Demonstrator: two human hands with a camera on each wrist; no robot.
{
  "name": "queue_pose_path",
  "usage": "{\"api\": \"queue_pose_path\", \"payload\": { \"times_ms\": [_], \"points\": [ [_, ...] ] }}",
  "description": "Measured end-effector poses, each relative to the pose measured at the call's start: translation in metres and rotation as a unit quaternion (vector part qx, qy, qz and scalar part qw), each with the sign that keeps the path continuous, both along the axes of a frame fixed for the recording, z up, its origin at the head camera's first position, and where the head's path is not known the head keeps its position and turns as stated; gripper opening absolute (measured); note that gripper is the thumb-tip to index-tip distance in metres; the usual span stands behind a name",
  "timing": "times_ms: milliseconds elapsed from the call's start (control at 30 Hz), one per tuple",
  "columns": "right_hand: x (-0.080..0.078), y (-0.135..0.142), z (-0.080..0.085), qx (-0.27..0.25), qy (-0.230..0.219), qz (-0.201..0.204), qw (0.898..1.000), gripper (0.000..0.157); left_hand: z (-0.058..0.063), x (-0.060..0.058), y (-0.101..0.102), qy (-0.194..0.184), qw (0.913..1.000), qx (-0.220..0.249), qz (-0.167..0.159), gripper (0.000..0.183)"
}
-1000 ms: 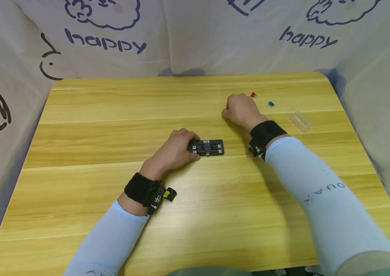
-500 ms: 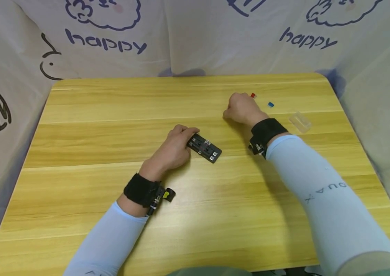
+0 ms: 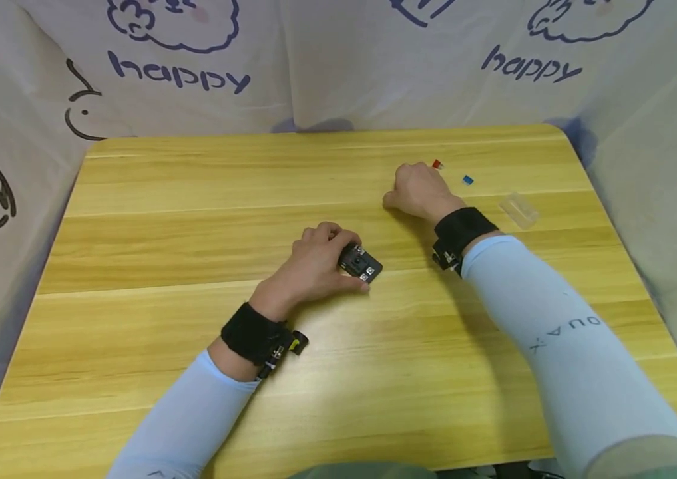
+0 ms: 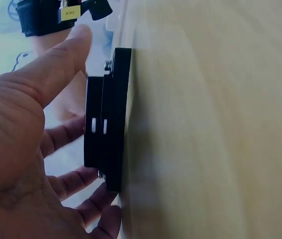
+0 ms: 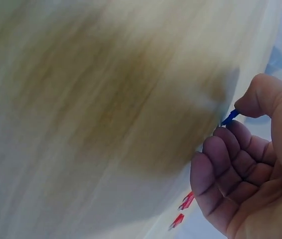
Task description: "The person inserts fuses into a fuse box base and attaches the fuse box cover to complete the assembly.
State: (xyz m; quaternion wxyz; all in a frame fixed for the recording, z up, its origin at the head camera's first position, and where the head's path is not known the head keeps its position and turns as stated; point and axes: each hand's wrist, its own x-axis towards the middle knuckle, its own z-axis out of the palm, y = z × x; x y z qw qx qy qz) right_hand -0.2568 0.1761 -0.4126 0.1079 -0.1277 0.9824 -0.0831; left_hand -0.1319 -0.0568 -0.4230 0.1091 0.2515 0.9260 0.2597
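A black rectangular block with metal screw terminals (image 3: 364,269) lies slanted on the table. My left hand (image 3: 317,266) spans over its left end, fingers bent along the far side and thumb stretched along the near side. In the left wrist view the thumb (image 4: 64,62) stands apart from the block (image 4: 108,124), while the fingertips sit right behind it. My right hand (image 3: 422,189) is farther back on the right, low over the table. Seen at the right wrist, its thumb and index finger pinch a small blue piece (image 5: 230,117) with a thin tip; the other fingers are curled.
Beyond the right hand lie a small red piece (image 3: 437,164) and another blue piece (image 3: 468,179). A clear plastic cover (image 3: 519,210) rests to their right. Two red pieces (image 5: 187,200) with metal tips show in the right wrist view. White cloth (image 3: 326,66) hangs behind the table.
The black block turned from level to slanted, its right end swinging nearer me. My left hand then slid right over it, thumb moving out to the near side. The right hand stayed almost still.
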Motion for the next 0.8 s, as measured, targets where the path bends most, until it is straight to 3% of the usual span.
{"api": "queue_pose_path", "payload": {
  "times_ms": [233, 400, 600, 667, 800],
  "points": [
    [0.000, 0.000, 0.001, 0.016, 0.017, -0.003, 1.000, 0.034, 0.001, -0.001, 0.005, 0.021, 0.9996, -0.016, -0.007, 0.057],
    [0.000, 0.002, -0.002, 0.020, 0.034, -0.007, 0.999, 0.032, 0.001, 0.000, 0.000, -0.012, 0.9995, 0.006, -0.028, 0.044],
    [-0.001, 0.004, -0.004, 0.019, 0.042, -0.013, 0.999, 0.025, -0.002, -0.002, -0.013, -0.011, 0.9980, 0.043, -0.045, 0.056],
    [-0.001, 0.006, -0.005, 0.015, 0.040, -0.015, 0.999, 0.024, -0.001, -0.002, -0.016, -0.016, 0.9983, 0.046, -0.030, 0.055],
    [0.002, 0.009, -0.004, -0.016, 0.047, -0.013, 0.999, 0.025, 0.002, 0.002, -0.023, -0.031, 0.9988, 0.011, 0.036, 0.058]
  ]
}}
